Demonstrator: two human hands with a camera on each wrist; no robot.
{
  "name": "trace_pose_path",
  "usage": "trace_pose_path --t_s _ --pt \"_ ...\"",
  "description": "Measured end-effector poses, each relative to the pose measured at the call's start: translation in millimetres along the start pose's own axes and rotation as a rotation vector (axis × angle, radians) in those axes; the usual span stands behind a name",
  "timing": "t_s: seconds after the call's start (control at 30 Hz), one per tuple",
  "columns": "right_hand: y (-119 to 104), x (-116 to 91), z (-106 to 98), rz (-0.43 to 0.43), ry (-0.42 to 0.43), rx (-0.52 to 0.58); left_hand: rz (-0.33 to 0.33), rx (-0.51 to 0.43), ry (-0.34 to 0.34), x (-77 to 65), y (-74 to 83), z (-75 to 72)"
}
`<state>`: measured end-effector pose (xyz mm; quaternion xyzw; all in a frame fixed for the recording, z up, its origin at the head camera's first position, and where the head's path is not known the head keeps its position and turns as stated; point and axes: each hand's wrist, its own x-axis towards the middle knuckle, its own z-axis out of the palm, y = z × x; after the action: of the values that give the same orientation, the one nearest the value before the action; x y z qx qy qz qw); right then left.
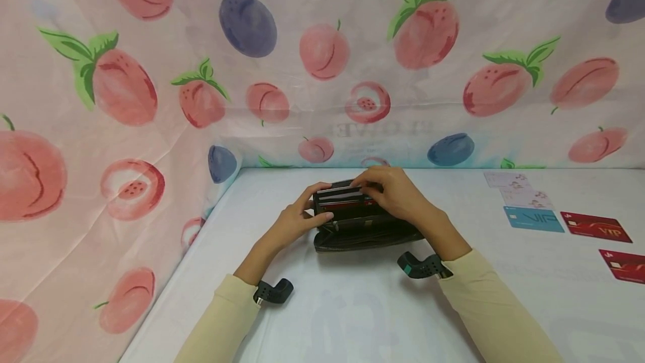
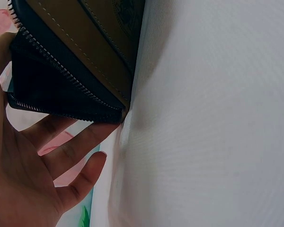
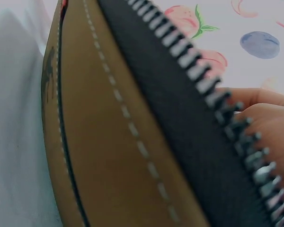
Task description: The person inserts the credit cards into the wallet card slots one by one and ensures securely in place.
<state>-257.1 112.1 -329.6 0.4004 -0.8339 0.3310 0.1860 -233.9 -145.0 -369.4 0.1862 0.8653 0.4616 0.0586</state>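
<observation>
An unzipped dark long wallet (image 1: 370, 240) stands spread on the white table in the head view, its brown stitched outside (image 2: 80, 42) showing in the left wrist view. My left hand (image 1: 292, 222) grips its left end, thumb on the near side and fingers on the far side. Several cards sit in the inner slots, among them a red card (image 1: 342, 204). Above them my right hand (image 1: 398, 192) reaches in from the right, thumb and index finger pinching a pale card (image 1: 339, 194) near its top edge. In the right wrist view the zipper side (image 3: 180, 109) hides most of that hand.
To the right on the table lie pale pink cards (image 1: 526, 198), a blue VIP card (image 1: 534, 219), a red VIP card (image 1: 596, 227) and another red card (image 1: 627, 265). A fruit-print cloth (image 1: 282, 144) hangs behind the table and along its left side.
</observation>
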Motion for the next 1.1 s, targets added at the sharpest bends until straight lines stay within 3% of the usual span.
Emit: trace_pose_path --t_s 1.1 --pt "1.9 -0.8 4.4 -0.008 -0.058 -0.079 0.011 0.003 -0.006 0.8 -0.7 -0.4"
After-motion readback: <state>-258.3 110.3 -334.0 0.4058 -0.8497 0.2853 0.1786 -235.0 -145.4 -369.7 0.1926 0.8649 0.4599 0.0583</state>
